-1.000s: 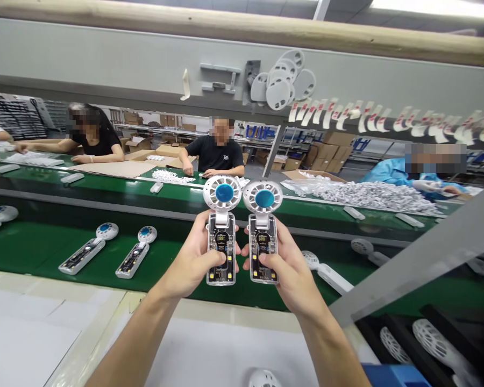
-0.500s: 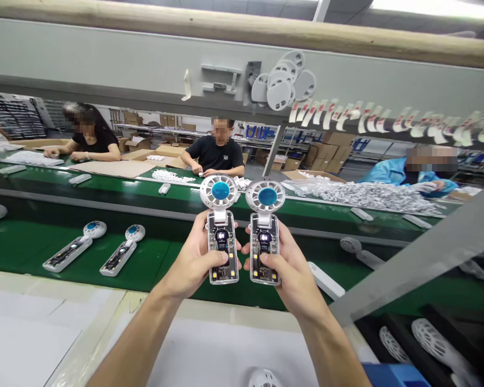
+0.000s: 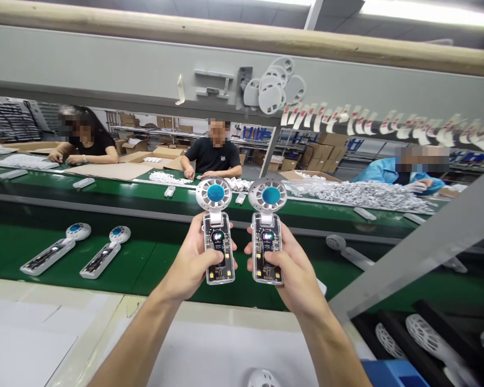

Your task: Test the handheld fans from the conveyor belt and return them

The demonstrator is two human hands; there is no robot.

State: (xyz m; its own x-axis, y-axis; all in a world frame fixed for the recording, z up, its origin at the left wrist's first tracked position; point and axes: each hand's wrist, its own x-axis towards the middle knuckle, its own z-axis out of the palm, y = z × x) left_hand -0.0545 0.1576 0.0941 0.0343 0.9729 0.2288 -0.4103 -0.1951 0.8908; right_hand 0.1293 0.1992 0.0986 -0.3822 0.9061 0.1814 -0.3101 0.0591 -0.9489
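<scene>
Two small handheld fans are held up side by side over the belt, a narrow gap between them. My left hand (image 3: 191, 263) is closed round the clear body of one handheld fan (image 3: 221, 242), its thumb pressing on the dark circuit board. In the same way my right hand (image 3: 292, 263) grips the other handheld fan (image 3: 266, 242), thumb on the board's middle. Both fans stand upright, with round white heads and blue centres. Small lit displays glow on both boards. The fingers behind the bodies are mostly hidden.
A green conveyor belt (image 3: 153, 269) carries more fans (image 3: 100, 258) at left and a white one (image 3: 350, 255) at right. Across it sit three people beside heaps of small white parts (image 3: 358, 194). A slanted grey post (image 3: 419, 242) stands at right, near a blue box (image 3: 391, 373).
The fans on the belt have shifted left in view. My hands have moved slightly apart, both still gripping their fans, and the displays show different lit patterns.
</scene>
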